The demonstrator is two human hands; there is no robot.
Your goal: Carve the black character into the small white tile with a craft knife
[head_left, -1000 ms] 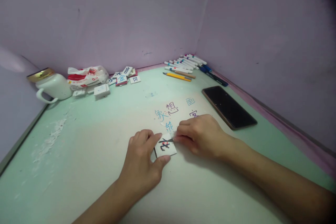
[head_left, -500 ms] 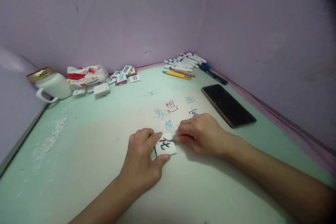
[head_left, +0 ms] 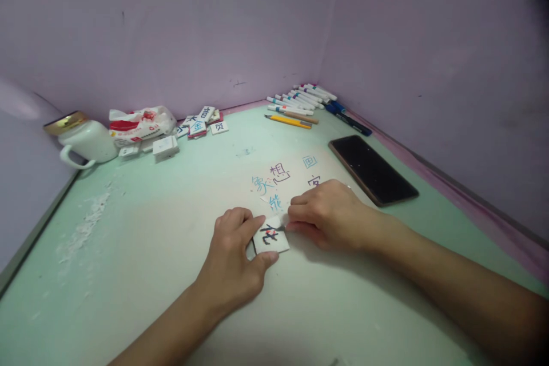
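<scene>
— On the pale green surface (head_left: 141,240), near its middle, what are the two hands doing?

— Both are working on a small white card (head_left: 271,238) marked with a dark character. The left hand (head_left: 234,260) is pinning the card flat, thumb lying along its near edge and forefinger along its left side, so its grip is closing on the card. The right hand (head_left: 328,214) is lying just right of the card with fingers curled, pinching something thin whose tip is touching the card's top right corner; what it is pinching is too small to tell.

— What is lying around them?

— Just beyond the card, coloured characters (head_left: 274,180) are showing on the surface. A dark phone (head_left: 372,169) is lying flat to the right of the hands, near the wall. In the far corner a row of marker pens (head_left: 300,100) is resting beside a yellow pencil (head_left: 287,120). Far left, a white mug (head_left: 83,140) is standing next to a red and white packet (head_left: 139,121) and a scatter of lettered tiles (head_left: 201,123). White dust (head_left: 86,226) is speckling the left edge.
</scene>
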